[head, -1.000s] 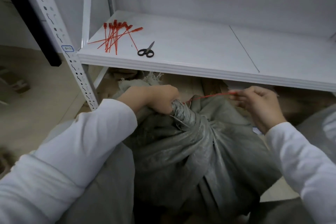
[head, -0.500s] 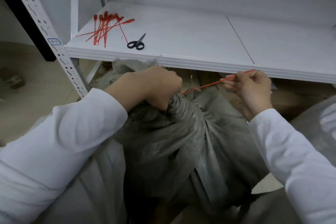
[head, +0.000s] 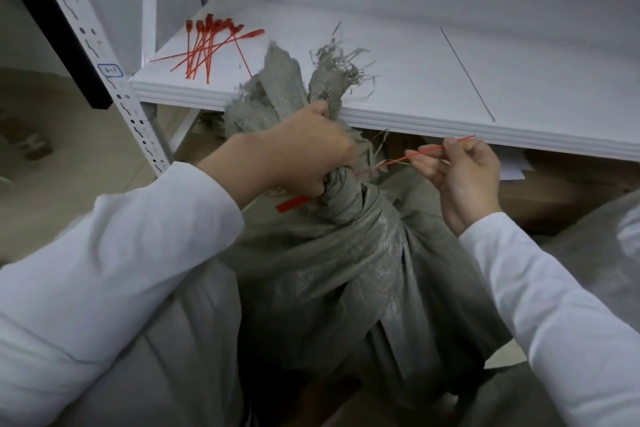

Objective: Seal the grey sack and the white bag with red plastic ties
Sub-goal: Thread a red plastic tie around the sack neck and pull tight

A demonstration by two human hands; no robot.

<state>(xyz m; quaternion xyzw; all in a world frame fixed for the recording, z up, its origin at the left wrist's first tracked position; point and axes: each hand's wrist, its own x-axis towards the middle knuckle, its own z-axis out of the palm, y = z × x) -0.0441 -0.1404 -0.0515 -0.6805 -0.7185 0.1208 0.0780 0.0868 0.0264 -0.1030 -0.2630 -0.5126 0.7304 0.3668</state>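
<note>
We see the left hand (head: 298, 152) clenched tight round the twisted neck of the grey sack (head: 346, 270). The sack's frayed mouth stands up above the fist and crosses in front of the front edge of the shelf (head: 415, 80). The red tie (head: 426, 151) runs from the neck, right of that fist, across to the right hand (head: 464, 173). That hand pinches the thin tail between thumb and fingertips, with its other fingers curled. The tail's tip ends just at the lower lip of the shelf edge, directly above that hand, so there is little room upward there. The tie's flat tag end pokes out just below the left hand. Between the two hands lies an open gap crossed only by the tie and a few loose threads. Up and left of the left hand, the spare ties (head: 207, 48) lie near the shelf's front corner, well apart from both hands. Further left stands the perforated post (head: 114, 80), with bare floor (head: 52, 149) beyond it. Behind the right hand, under the shelf, sits a cardboard box (head: 554, 191).
</note>
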